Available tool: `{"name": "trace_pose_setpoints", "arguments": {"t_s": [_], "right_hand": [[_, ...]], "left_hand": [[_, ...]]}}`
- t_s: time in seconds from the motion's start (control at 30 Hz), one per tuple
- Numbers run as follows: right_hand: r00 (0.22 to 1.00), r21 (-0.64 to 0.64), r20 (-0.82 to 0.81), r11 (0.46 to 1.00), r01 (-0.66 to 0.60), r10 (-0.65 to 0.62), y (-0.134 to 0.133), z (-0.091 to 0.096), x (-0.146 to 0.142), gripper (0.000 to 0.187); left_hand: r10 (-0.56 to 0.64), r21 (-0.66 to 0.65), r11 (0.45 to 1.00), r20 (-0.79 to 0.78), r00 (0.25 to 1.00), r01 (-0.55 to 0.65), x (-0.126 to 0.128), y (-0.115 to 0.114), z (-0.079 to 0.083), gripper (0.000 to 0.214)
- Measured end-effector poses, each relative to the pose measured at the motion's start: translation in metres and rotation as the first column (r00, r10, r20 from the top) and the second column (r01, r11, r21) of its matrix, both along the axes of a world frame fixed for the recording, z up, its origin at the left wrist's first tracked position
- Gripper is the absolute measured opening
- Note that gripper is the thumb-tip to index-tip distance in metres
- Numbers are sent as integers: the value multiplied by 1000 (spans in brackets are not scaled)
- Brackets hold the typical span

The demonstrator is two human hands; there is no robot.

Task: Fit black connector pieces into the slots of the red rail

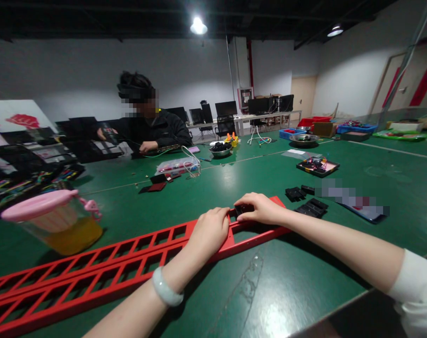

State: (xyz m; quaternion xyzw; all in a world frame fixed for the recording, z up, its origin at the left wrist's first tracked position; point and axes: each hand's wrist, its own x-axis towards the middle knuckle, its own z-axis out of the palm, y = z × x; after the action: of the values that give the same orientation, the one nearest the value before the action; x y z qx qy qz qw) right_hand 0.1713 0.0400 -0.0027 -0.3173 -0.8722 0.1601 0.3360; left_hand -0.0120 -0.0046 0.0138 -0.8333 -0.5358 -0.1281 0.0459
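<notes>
A long red slatted frame (143, 263) lies across the green table in front of me. My left hand (211, 230) rests over its solid section, fingers curled round toward the far edge. Beside it, my right hand (260, 209) pinches a small black plastic piece (240, 211) at an opening near the frame's right end. The fingers partly cover this piece, and I cannot tell whether it is seated in the frame. More black plastic pieces (311, 208) lie just right of my right hand.
A pink-lidded jug (40, 206) stands at the left. A phone (363, 209) lies right of the black pieces. Farther back are a black tray (318, 166), a metal bowl (221, 149) and a clear box (176, 166). Another person (146, 122) sits across the table.
</notes>
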Motion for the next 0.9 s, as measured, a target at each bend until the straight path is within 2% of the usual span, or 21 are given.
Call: {"name": "trace_pose_setpoints", "arguments": {"t_s": [0.9], "right_hand": [[1000,32,29,999,-10,9,2,-1,-1,37]], "left_hand": [[20,-8,1000,2,1000,-20,0,1,-1,37]]}}
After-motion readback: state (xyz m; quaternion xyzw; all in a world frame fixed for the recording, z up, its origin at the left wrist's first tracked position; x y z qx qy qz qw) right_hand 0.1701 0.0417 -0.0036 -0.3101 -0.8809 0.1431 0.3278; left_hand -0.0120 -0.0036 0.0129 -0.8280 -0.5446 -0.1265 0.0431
